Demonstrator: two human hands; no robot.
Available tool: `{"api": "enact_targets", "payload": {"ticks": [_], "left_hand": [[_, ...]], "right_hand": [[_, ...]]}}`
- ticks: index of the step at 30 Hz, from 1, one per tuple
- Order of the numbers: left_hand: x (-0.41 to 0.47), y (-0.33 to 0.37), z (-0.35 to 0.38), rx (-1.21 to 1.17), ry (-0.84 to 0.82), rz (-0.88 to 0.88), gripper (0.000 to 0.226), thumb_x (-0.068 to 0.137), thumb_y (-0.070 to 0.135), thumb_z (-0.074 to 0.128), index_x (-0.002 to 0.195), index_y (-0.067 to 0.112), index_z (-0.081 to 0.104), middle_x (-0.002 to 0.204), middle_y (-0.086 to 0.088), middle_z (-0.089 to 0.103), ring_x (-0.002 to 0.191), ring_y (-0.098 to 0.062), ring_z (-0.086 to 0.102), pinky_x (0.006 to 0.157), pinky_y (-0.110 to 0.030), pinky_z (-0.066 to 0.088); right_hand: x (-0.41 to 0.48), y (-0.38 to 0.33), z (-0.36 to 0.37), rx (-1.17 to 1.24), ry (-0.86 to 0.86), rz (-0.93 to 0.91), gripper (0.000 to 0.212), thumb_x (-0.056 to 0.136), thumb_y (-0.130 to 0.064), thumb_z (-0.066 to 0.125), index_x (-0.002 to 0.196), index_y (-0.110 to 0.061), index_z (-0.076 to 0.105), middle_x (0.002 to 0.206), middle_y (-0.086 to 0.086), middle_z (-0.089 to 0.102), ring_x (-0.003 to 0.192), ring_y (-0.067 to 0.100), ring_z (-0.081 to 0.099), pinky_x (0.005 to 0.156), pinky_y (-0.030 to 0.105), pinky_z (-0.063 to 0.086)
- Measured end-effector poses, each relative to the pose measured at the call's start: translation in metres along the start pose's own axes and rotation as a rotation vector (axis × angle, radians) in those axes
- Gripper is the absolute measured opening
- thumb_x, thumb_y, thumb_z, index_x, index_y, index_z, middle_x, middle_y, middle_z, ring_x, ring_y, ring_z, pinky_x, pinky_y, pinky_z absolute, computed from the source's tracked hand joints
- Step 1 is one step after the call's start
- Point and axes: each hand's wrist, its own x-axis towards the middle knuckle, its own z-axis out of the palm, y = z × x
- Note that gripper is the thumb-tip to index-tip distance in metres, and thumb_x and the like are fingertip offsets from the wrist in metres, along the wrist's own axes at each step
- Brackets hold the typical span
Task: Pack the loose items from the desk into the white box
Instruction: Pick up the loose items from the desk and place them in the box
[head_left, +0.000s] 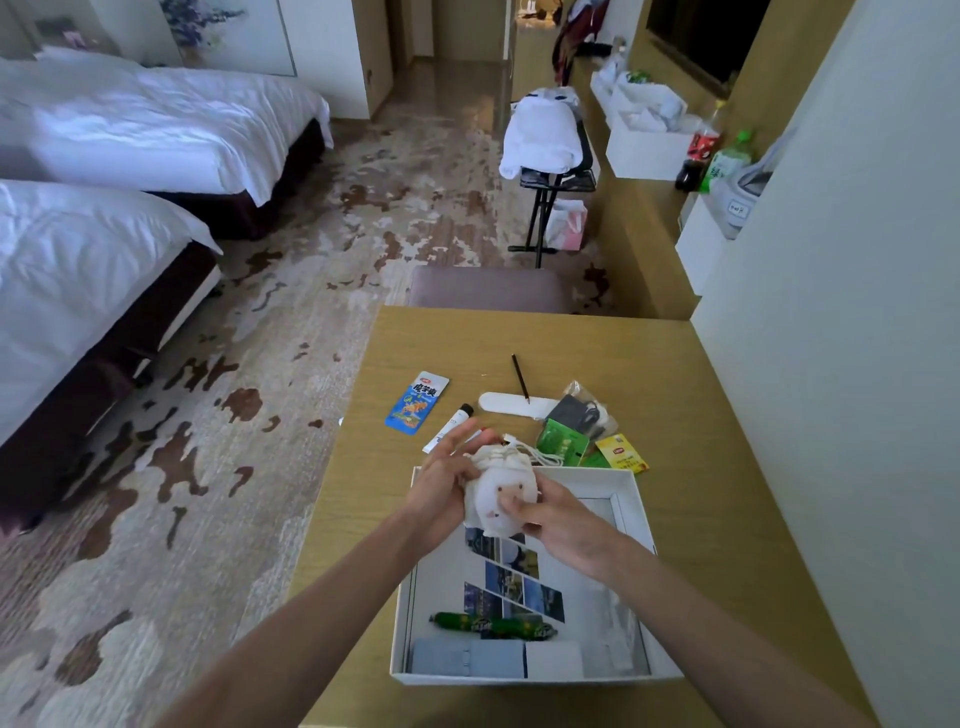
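Note:
A small white drawstring pouch (500, 491) with a cartoon face is held above the far end of the open white box (636, 512). My left hand (441, 480) cups its left side with fingers stretched upward. My right hand (558, 512) grips its right side, thumb pressed on the face. Inside the box lie a green sausage stick (491, 625), a photo card (511, 577) and a blue-grey folded item (465, 659). Loose on the desk (691, 415) beyond the box are a blue snack packet (417, 401), a white tube (451, 423), a pencil (520, 377), a white oval case (511, 404), tea bags (621, 453) and a clear bag of dark cables (579, 410).
A white wall (831, 364) borders the desk on the right. A grey chair back (488, 288) stands at the desk's far edge. Two beds (104, 208) fill the left of the room over patterned carpet. Bottles (704, 150) and boxes sit on a far counter.

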Motion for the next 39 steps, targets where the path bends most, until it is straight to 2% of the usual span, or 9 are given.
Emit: {"api": "enact_targets", "payload": {"ticks": [5, 9, 15, 18, 21, 25, 31, 35, 39], "left_hand": [[0.001, 0.001, -0.008, 0.143, 0.007, 0.002, 0.054, 0.080, -0.014, 0.032, 0.122, 0.011, 0.055, 0.127, -0.011, 0.062, 0.115, -0.028, 0.059, 0.092, -0.042, 0.051], [-0.007, 0.002, -0.024, 0.940, -0.049, 0.073, 0.032, 0.092, 0.010, 0.043, 0.120, 0.020, 0.056, 0.121, -0.002, 0.061, 0.110, -0.020, 0.057, 0.092, -0.034, 0.048], [-0.034, 0.002, -0.048, 1.465, 0.255, 0.544, 0.029, 0.086, 0.002, 0.048, 0.106, 0.015, 0.063, 0.113, -0.001, 0.065, 0.102, -0.016, 0.060, 0.081, -0.024, 0.049], [-0.052, 0.004, -0.063, 1.532, 0.425, 0.492, 0.027, 0.088, 0.014, 0.047, 0.113, 0.021, 0.057, 0.119, 0.002, 0.058, 0.100, -0.016, 0.057, 0.073, -0.033, 0.051], [-0.063, -0.004, -0.073, 1.596, 0.435, 0.235, 0.038, 0.092, 0.030, 0.050, 0.128, 0.020, 0.044, 0.127, -0.001, 0.051, 0.100, -0.020, 0.058, 0.076, -0.037, 0.051], [-0.068, -0.014, -0.075, 1.640, 0.376, 0.102, 0.044, 0.093, 0.035, 0.048, 0.131, 0.017, 0.038, 0.122, -0.007, 0.061, 0.107, -0.027, 0.058, 0.086, -0.043, 0.051], [-0.070, -0.018, -0.069, 1.664, 0.378, 0.097, 0.040, 0.094, 0.029, 0.047, 0.132, 0.016, 0.041, 0.121, -0.010, 0.063, 0.104, -0.029, 0.060, 0.078, -0.036, 0.049], [-0.075, -0.014, -0.068, 1.646, 0.355, 0.086, 0.041, 0.092, 0.028, 0.050, 0.131, 0.016, 0.044, 0.119, -0.009, 0.065, 0.102, -0.028, 0.061, 0.084, -0.037, 0.051], [-0.075, -0.011, -0.072, 1.597, 0.386, 0.119, 0.033, 0.092, 0.031, 0.047, 0.125, 0.022, 0.049, 0.113, -0.004, 0.067, 0.094, -0.023, 0.064, 0.078, -0.034, 0.052]], "right_hand": [[-0.003, -0.004, 0.001, -0.173, -0.004, 0.103, 0.052, 0.077, -0.039, 0.074, 0.120, -0.014, 0.062, 0.117, 0.006, 0.069, 0.109, 0.022, 0.062, 0.090, 0.034, 0.052], [-0.003, -0.002, -0.005, -0.188, -0.030, 0.121, 0.045, 0.082, -0.027, 0.073, 0.123, -0.015, 0.058, 0.121, 0.012, 0.067, 0.113, 0.031, 0.062, 0.093, 0.052, 0.052], [0.018, 0.020, 0.000, -0.447, -0.113, 0.192, 0.029, 0.087, -0.027, 0.070, 0.115, -0.021, 0.062, 0.113, 0.004, 0.070, 0.100, 0.017, 0.066, 0.079, 0.033, 0.058], [0.039, 0.028, 0.014, -0.794, -0.005, 0.151, 0.035, 0.085, -0.048, 0.066, 0.104, -0.019, 0.066, 0.098, 0.002, 0.071, 0.079, 0.016, 0.069, 0.060, 0.030, 0.057], [0.052, 0.034, 0.022, -1.367, 0.025, -0.043, 0.053, 0.087, -0.066, 0.046, 0.096, -0.019, 0.067, 0.086, 0.003, 0.071, 0.073, 0.020, 0.068, 0.065, 0.040, 0.059], [0.067, 0.023, 0.028, -1.911, -0.046, -0.201, 0.044, 0.095, -0.051, 0.046, 0.117, -0.015, 0.055, 0.104, 0.010, 0.067, 0.094, 0.026, 0.065, 0.076, 0.038, 0.054], [0.060, 0.016, 0.046, -2.187, -0.065, -0.351, 0.040, 0.092, -0.017, 0.058, 0.127, -0.005, 0.045, 0.121, 0.016, 0.060, 0.100, 0.029, 0.065, 0.073, 0.034, 0.050], [0.042, 0.009, 0.037, -2.235, -0.104, -0.660, 0.037, 0.074, -0.008, 0.073, 0.106, -0.012, 0.055, 0.109, 0.010, 0.055, 0.058, 0.021, 0.058, 0.047, 0.029, 0.032], [0.050, 0.012, 0.019, -2.143, -0.362, -0.636, 0.037, 0.082, -0.007, 0.066, 0.116, -0.013, 0.054, 0.122, 0.011, 0.047, 0.090, 0.031, 0.059, 0.067, 0.041, 0.048]]}}
